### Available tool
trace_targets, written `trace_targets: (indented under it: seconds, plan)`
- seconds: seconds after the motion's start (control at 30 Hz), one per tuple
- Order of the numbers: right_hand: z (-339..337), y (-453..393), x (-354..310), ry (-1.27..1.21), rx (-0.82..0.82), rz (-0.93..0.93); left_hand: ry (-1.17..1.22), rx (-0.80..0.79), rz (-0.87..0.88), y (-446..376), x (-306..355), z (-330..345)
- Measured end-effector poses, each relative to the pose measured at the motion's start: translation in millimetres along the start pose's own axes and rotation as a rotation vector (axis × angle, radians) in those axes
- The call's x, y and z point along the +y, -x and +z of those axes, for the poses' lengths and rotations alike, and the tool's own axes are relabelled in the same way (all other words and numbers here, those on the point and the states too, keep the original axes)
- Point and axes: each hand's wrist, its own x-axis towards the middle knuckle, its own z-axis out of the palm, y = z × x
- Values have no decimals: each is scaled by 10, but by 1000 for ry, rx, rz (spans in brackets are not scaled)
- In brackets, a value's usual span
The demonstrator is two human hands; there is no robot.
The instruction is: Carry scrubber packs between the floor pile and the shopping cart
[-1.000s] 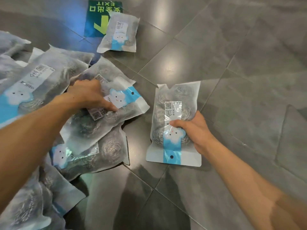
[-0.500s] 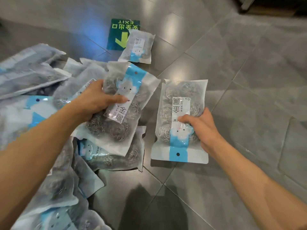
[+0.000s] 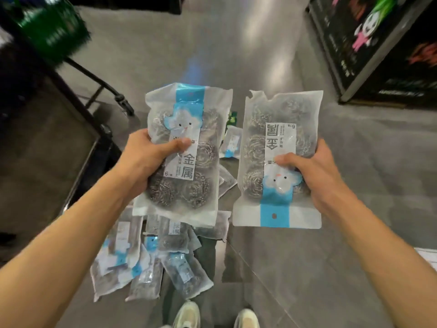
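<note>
Hands grip one packet of steel-wool scourers each, both packets lifted clear of the floor and held side by side with a narrow gap between them. The left hand [image 3: 144,157] curls round the left edge of the left scourer packet [image 3: 184,157], its thumb pressed across the white label at the front; this packet stands with its blue band and cloud-shaped mascot at the top, so the printed characters read upright. The right hand [image 3: 314,169] curls round the right edge of the right scourer packet [image 3: 279,159], thumb laid on the label just above the mascot; this one is turned upside down, its blue band and hang hole at the bottom and its characters inverted. Round scourer coils show through the frosted plastic of both.

Below the raised packets, a loose pile of packets [image 3: 151,254] of the same kind lies on the grey tiled floor [image 3: 295,268], overlapping one another at mixed angles, mostly under the left forearm. One single packet [image 3: 233,144] lies further off on the tiles and shows through the gap between the two held ones, with a scrap of green floor sign [image 3: 233,118] just beyond it. Two pale shoes [image 3: 189,314] peek in at the bottom edge. A black-framed trolley [image 3: 78,110] stands to the left, with something green and blurred above it, and a dark display stand [image 3: 378,48] with cartoon prints fills the upper right corner
</note>
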Motion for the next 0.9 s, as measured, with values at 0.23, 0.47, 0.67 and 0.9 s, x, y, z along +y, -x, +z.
trace_targets:
  seconds: [0.23,0.47,0.67,0.9]
  plan:
    - [-117,1266,-2970,-35,-78,-218,49,31,219,1361,2942,-402]
    - [-114,2065,-4239,-71,-72,-435,135,85,443,2192,4223,-797]
    - [64,2391,-4512,-140,-126,-446,164,139,473,2550,4456,-1210]
    - [544,2516,-4528,-100,-391,-461,203,389,477,3342,4224,-1585]
